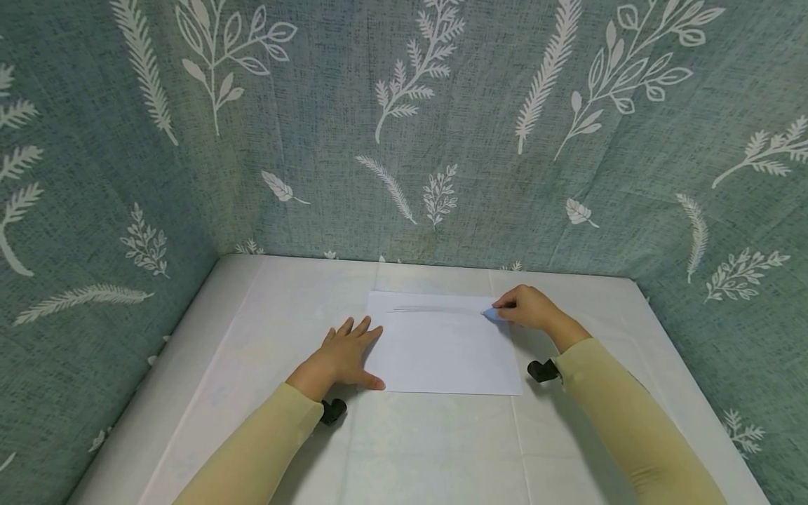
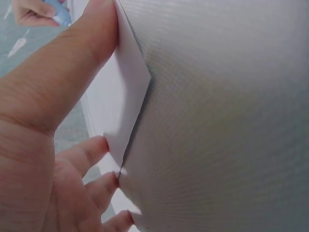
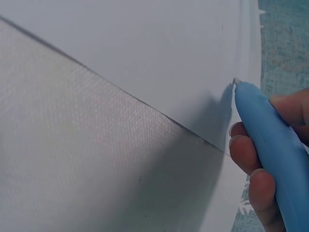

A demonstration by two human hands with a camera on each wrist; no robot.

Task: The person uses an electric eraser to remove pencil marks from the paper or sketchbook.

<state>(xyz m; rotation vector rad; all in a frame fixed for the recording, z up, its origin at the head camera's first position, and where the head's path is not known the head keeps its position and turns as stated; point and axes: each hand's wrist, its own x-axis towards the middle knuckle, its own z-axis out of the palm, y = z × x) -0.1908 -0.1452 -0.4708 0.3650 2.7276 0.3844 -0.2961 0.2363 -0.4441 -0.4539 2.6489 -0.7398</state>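
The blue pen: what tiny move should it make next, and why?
Maybe the right hand should slide the blue pen gently back leftward. Its tip is near the right edge of the paper, by the right end of the faint grey lines, so there's more room leftward. The left hand rests on the paper's left edge, which could help steady it.

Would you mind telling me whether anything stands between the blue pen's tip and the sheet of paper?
Nothing visible does: the right hand holds the blue pen with its tip at the sheet of paper, near its right edge, and the left hand rests at the left edge, clear of the tip.
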